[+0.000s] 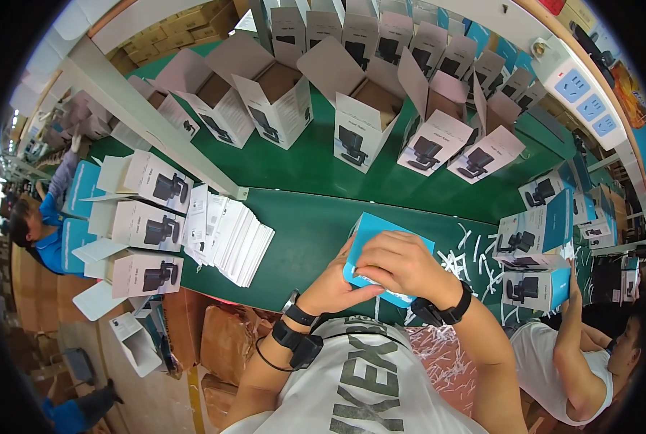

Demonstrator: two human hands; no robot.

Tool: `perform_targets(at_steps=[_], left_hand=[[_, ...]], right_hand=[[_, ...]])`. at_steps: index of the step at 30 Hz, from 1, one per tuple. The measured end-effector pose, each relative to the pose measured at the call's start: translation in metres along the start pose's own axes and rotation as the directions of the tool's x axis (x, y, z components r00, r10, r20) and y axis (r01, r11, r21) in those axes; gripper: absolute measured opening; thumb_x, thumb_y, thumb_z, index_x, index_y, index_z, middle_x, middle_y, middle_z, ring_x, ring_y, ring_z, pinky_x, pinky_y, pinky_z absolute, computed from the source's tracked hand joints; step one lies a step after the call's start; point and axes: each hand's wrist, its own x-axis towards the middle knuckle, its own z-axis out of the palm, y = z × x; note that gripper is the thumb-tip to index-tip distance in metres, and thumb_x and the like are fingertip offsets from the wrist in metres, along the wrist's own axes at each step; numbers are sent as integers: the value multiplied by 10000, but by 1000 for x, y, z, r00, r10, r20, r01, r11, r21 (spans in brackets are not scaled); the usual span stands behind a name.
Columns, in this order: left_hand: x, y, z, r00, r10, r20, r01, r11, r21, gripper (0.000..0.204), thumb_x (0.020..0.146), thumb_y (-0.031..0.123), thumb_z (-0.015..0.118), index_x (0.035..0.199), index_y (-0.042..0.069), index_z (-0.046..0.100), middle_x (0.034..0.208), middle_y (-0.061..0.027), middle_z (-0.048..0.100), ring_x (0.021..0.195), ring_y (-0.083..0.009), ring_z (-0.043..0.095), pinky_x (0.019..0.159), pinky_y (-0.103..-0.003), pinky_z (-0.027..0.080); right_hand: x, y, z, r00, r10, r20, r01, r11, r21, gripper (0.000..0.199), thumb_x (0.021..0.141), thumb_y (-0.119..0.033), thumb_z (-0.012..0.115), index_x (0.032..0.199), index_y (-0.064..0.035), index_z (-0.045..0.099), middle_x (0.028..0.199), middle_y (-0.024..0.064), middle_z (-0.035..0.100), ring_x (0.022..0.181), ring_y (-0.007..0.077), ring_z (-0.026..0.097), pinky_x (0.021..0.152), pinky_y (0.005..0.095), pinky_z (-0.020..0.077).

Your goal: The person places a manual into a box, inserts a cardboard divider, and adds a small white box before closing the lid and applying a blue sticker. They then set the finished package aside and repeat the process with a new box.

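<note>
A blue carton (370, 226) stands in front of me at the near edge of the green table, its blue face turned up. My left hand (335, 286) is closed around its left side, with the thumb reaching along the near edge. Over the top lies my right hand (407, 266), its fingers bent and pinched together close to the left thumb. Whatever is between those right fingertips is hidden. A bit of white (404, 297) shows at the carton's near edge below the right hand.
A stack of white leaflets (232, 239) lies left of my hands, beside open printed cartons (146, 226). More open cartons (366, 130) line the back. White paper strips (456, 264) litter the table at right. A co-worker (576, 354) at right touches stacked cartons (532, 289). A power strip (579, 90) hangs upper right.
</note>
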Motion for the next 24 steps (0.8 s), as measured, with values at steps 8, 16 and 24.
perform_targets(at_steps=[8, 16, 24], left_hand=[[-3, 0, -8, 997, -17, 72, 14, 999, 40, 381, 896, 240, 800, 1244, 120, 701, 1369, -123, 666, 1434, -393, 470, 1282, -543, 191], [-2, -3, -7, 999, 37, -4, -37, 999, 19, 350, 897, 242, 796, 1214, 126, 706, 1349, -119, 674, 1397, -392, 502, 1276, -561, 196], [-3, 3, -10, 999, 31, 22, -31, 999, 9, 315, 901, 242, 791, 1182, 123, 715, 1327, -111, 686, 1379, -387, 520, 1275, -571, 195]], right_hand=[[13, -2, 2, 999, -5, -46, -1, 992, -125, 122, 848, -141, 789, 925, -93, 707, 927, 40, 674, 812, 262, 669, 688, 376, 532], [-1, -4, 1, 998, 40, 54, -41, 999, 13, 135, 803, -112, 822, 901, -99, 730, 935, 49, 690, 786, 259, 678, 692, 380, 544], [13, 1, 4, 998, 12, -60, -18, 994, -103, 138, 830, -133, 801, 927, -96, 710, 920, 44, 673, 789, 269, 675, 671, 384, 540]])
